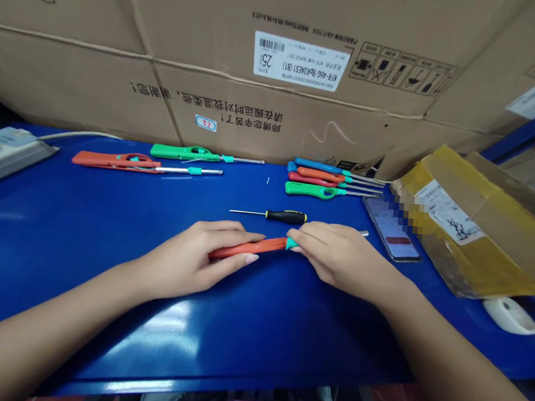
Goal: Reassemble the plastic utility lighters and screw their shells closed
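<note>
**Orange lighter [271, 245] was held between two hands**

The left hand [195, 260] had its grip pinched on the handle, with the thumb on the near side and fingers on the far side. The grip of the right hand [344, 251] was closed around the other end, next to the teal collar [291, 244]. The lighter was in front of the person, over the blue tabletop [98, 236]; whether it touched the surface, I could not tell. Just beyond it lay a screwdriver [286, 216]. Farther back were several coloured lighters [304, 189], and a phone [392, 229] lay beside a yellow-taped box [490, 255].
</note>
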Tool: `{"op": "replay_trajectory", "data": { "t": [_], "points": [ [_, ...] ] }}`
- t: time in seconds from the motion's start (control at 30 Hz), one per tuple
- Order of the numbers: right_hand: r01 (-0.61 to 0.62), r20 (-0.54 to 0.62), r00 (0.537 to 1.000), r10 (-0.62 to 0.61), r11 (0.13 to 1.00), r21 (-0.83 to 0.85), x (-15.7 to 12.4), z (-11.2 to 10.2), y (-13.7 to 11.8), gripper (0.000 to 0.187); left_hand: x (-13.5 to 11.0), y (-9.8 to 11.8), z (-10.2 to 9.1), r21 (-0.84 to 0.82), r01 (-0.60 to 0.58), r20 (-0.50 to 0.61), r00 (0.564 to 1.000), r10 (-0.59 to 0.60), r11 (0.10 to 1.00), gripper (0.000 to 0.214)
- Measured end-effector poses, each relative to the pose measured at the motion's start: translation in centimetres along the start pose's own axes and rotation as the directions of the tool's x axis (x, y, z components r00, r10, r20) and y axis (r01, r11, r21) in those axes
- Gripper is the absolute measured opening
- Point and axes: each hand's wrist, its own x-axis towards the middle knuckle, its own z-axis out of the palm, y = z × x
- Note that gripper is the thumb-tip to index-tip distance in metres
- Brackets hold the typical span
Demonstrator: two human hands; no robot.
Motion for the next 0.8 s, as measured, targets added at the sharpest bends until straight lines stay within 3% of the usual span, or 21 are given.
{"op": "replay_trajectory", "data": {
  "t": [0.17,0.43,0.6,0.8],
  "points": [
    [0.014,-0.004,1.000,-0.014,1.000,0.000,-0.1,0.1,-0.1,0.029,-0.4,0.2,0.6,0.008,-0.034,-0.060,0.998,0.034,0.999,0.036],
    [-0.062,0.039,0.997,0.060,0.997,0.044,0.4,0.0,-1.1,0.028,-0.1,0.0,0.9,0.026,-0.065,0.032,0.997,0.064,0.998,0.035],
    [-0.104,0.067,0.992,0.103,0.995,0.007,0.6,0.1,-1.8,0.015,-0.3,0.5,1.1,0.013,-0.072,0.035,0.997,0.071,0.997,0.038],
    [-0.073,0.076,0.995,0.067,0.994,0.081,0.5,0.1,-0.9,0.019,-0.4,0.1,1.3,0.063,-0.058,0.039,0.998,0.056,0.996,0.040]
  ]
}}
